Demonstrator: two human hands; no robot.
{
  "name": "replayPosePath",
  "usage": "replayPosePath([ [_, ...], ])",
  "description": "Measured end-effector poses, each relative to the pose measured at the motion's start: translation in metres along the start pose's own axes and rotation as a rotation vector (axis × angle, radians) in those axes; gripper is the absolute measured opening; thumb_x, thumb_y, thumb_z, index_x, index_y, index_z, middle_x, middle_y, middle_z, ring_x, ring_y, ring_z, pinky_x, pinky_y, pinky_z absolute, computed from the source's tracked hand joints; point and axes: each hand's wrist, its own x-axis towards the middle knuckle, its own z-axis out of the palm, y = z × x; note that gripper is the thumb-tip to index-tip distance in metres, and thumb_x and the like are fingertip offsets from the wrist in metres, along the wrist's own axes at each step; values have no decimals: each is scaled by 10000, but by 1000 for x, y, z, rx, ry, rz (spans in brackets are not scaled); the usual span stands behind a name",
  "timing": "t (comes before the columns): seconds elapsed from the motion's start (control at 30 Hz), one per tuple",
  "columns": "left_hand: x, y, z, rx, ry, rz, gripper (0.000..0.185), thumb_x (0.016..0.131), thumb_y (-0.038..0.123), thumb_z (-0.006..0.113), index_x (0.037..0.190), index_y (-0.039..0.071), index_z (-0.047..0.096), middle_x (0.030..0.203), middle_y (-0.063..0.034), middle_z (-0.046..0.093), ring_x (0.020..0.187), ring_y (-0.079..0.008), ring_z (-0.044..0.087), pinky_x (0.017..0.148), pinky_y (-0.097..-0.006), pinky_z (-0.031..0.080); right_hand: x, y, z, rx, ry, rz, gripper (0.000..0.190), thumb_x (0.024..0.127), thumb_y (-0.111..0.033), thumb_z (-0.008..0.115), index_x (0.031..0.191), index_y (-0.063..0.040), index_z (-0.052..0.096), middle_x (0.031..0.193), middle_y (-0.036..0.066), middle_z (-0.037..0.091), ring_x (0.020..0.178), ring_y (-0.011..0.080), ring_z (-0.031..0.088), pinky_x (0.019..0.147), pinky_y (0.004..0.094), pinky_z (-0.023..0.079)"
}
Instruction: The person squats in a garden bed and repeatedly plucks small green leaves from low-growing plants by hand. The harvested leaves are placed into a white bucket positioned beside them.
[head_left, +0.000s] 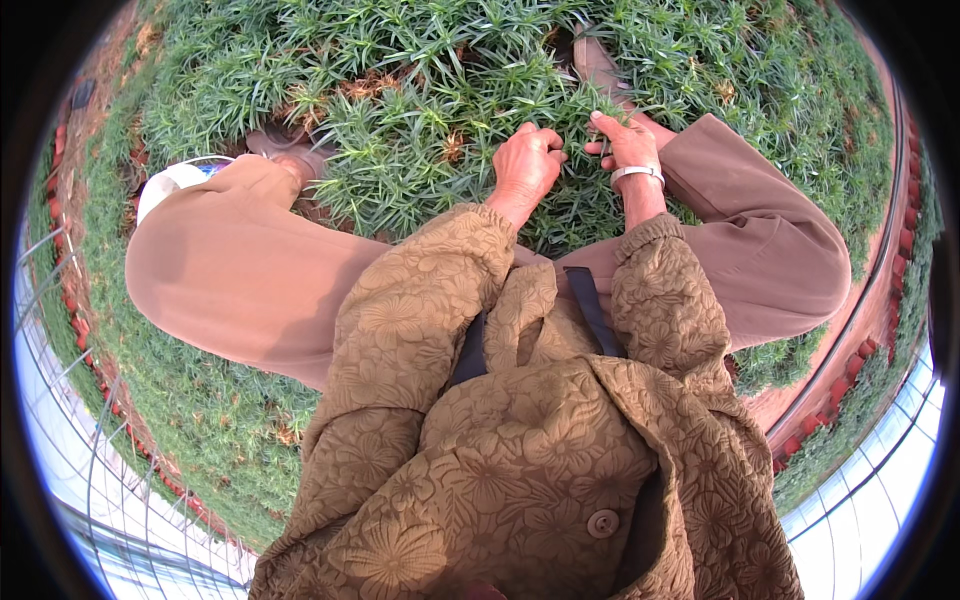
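Dense green plants with narrow leaves (390, 180) fill the ground before me. My left hand (529, 169) is just above the foliage, back up, fingers curled; whether anything is inside them is hidden. Close by on the right, my right hand (630, 146) has its thumb against leafy tips, with its other fingers bent beneath. I cannot tell if it grips a shoot. A white band (637, 174) circles the right wrist. A small gap separates the two hands.
My bent legs spread either side, the left shoe (289, 150) and right shoe (596, 64) among the plants. A white container (169, 187) is partly hidden behind my left knee. Dry brown leaves (367, 86) show in places. A dark hose or pipe (840, 337) runs along the soil path at right, near red blocks (844, 390).
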Motion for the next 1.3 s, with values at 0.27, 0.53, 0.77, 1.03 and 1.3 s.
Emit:
replayPosePath([
  [0.27, -2, -3, 1, 67, 2, 19, 156, 680, 176, 758, 792, 94, 686, 827, -104, 617, 791, -309, 610, 693, -410, 472, 1, 1, -1, -40, -17, 11, 202, 815, -228, 677, 851, -37, 621, 724, 45, 649, 450, 97, 533, 342, 227, 331],
  [0.53, 10, -12, 6, 61, -66, -149, 189, 681, 204, 751, 789, 64, 681, 855, -149, 658, 791, -336, 626, 712, -421, 481, 6, 7, -1, -58, -29, -6, 212, 806, -257, 671, 840, -52, 634, 643, 55, 631, 369, 84, 429, 348, 239, 311],
  [0.77, 31, -20, 8, 128, -360, -192, 248, 731, 247, 681, 908, 74, 700, 972, -180, 661, 947, -340, 622, 814, -414, 487, 7, 9, 0, -72, -54, -12, 231, 800, -266, 683, 869, -52, 633, 642, 59, 630, 364, 86, 428, 344, 241, 308],
  [1.03, 24, -15, -41, -506, -583, -459, 167, 741, 163, 753, 772, 76, 614, 667, 33, 595, 536, -57, 500, 455, -208, 374, -5, 2, -2, -146, -108, 12, 266, 787, -256, 700, 914, -40, 609, 657, 59, 627, 388, 97, 490, 332, 254, 318],
  [1.3, 11, -10, -47, -508, -584, -310, 129, 761, 166, 747, 791, 68, 668, 698, 19, 637, 568, -58, 542, 483, -193, 409, -26, -10, 5, -338, -427, -7, 309, 739, -184, 756, 931, -5, 592, 677, 53, 627, 466, 99, 557, 350, 248, 346],
])
